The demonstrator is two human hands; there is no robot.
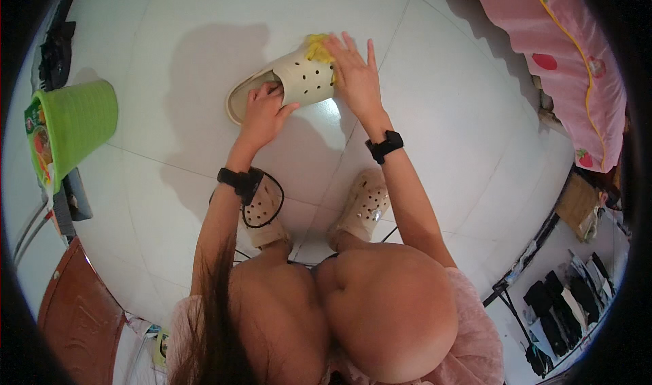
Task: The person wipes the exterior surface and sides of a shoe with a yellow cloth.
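Observation:
A cream clog [307, 79] with round vent holes is held over the white floor, its heel opening to the left and its toe to the right. The fingers of my left hand [265, 113] reach into the opening and grip the upper by its edge; the fingertips are hidden inside. Against the toe, my right hand [354, 79] holds a crumpled yellow cloth [318, 49], with several fingers stretched past it. Much of that cloth is hidden behind the palm. Each wrist wears a black strap with a small device.
On my feet are similar clogs [363, 205]. A green bin [83, 128] stands at the left. Pink fabric [564, 59] hangs at the upper right. A brown panel [81, 310] is at the lower left, and several dark items [567, 303] lie at the lower right.

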